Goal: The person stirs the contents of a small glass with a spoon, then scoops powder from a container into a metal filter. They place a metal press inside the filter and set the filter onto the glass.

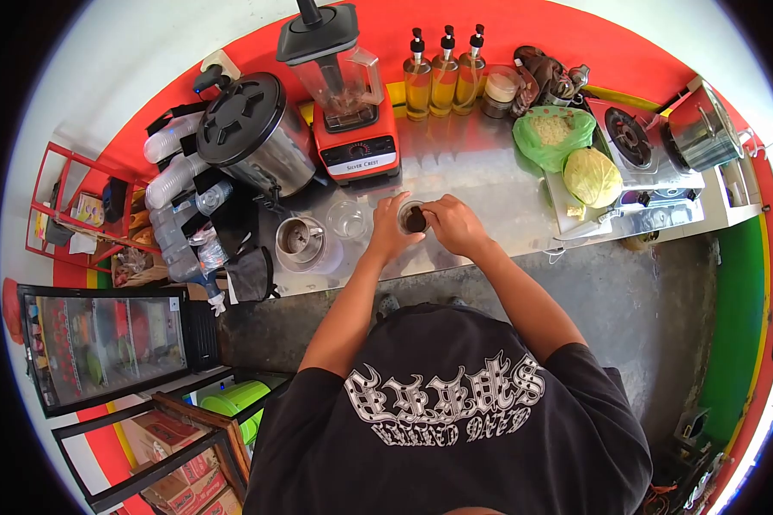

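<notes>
A small cup (413, 218) with dark contents stands on the steel counter (481, 176), and both my hands wrap around it. My left hand (389, 225) grips its left side. My right hand (455, 224) closes over its right side and rim. An empty clear glass (348, 219) sits just left of my left hand, and a metal cup (300, 239) stands further left. Most of the small cup is hidden by my fingers.
A red blender (349, 94) stands at the back, a large steel pot with black lid (251, 129) to its left, three oil bottles (443, 73) to its right. A cabbage (591, 176), a green bag (552, 133) and a gas stove (640, 142) fill the right side.
</notes>
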Tool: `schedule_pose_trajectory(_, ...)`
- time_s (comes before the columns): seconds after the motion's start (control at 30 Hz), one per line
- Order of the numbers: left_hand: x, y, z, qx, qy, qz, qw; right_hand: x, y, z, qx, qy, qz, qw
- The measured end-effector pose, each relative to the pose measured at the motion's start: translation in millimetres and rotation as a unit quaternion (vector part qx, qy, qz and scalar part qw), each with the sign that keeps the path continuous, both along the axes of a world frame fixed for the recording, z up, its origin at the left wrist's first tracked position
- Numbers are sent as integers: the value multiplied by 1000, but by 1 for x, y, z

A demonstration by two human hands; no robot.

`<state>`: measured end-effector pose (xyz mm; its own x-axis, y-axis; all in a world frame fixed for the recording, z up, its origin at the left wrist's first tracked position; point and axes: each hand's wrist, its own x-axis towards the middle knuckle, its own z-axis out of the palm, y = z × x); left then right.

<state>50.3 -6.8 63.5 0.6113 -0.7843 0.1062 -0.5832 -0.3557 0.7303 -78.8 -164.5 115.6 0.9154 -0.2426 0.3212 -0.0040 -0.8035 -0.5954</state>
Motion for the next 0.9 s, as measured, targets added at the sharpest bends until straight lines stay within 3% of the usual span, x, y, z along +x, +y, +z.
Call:
schedule_pose_trajectory(0.07, 3, 0, 0, 4, 83, -7, 996, 1, 1, -2, 16, 11, 18, 1000)
schedule_pose_trajectory(0.2, 8, 1, -17, -41, 80, -33, 995, -3, -2, 7, 42, 45, 107, 992)
schedule_pose_trajectory(0.4, 2, -1, -9, -10, 39, 3, 999, 2, 0, 1, 8, 2, 6, 1000)
schedule_pose_trajectory(0.6, 8, -2, -22, -48, 56, -33, 997, -5, 1, -1, 18, 28, 93, 995)
schedule_pose_trajectory(0.8, 4, 1, -16, -32, 118, -6, 992, -3, 0, -3, 4, -4, -7, 1000)
schedule_pose_trajectory(0.9, 6, 0, -23, -51, 113, -26, 992, -4, 1, -2, 1, 45, 45, 998)
